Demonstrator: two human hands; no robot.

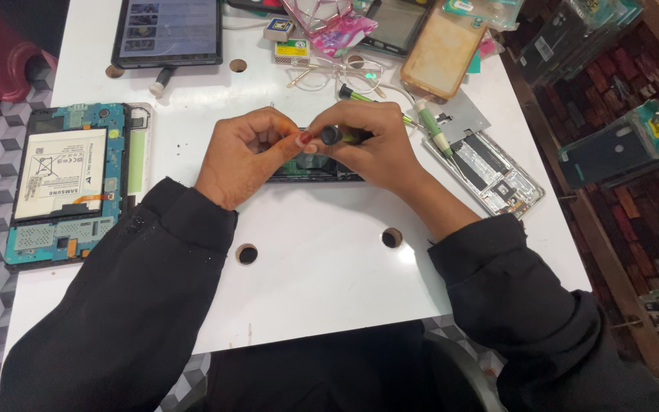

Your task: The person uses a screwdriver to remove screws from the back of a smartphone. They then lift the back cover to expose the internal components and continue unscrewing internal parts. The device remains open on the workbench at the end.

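Both hands meet over the middle of the white desk (322, 252), just above a dark, flat phone body (316, 169) that lies under them and is mostly hidden. The right hand (368, 145) is curled, its fingers closed around a small screwdriver (337, 136) with a black round cap and a green shaft; the cap end points toward the left hand. The left hand (247, 152) is loosely fisted, fingers bent inward, thumb tip touching the screwdriver's cap; whether it pinches anything small cannot be told.

To the left lies an opened tablet (66, 183) with its white battery and blue boards showing. Right of the hands, a second opened phone (490, 172) rests at an angle with a green-handled tool (430, 126) across it. Farther away lie spectacles (337, 75), a tan phone case (442, 52) and a dark tablet (168, 30).
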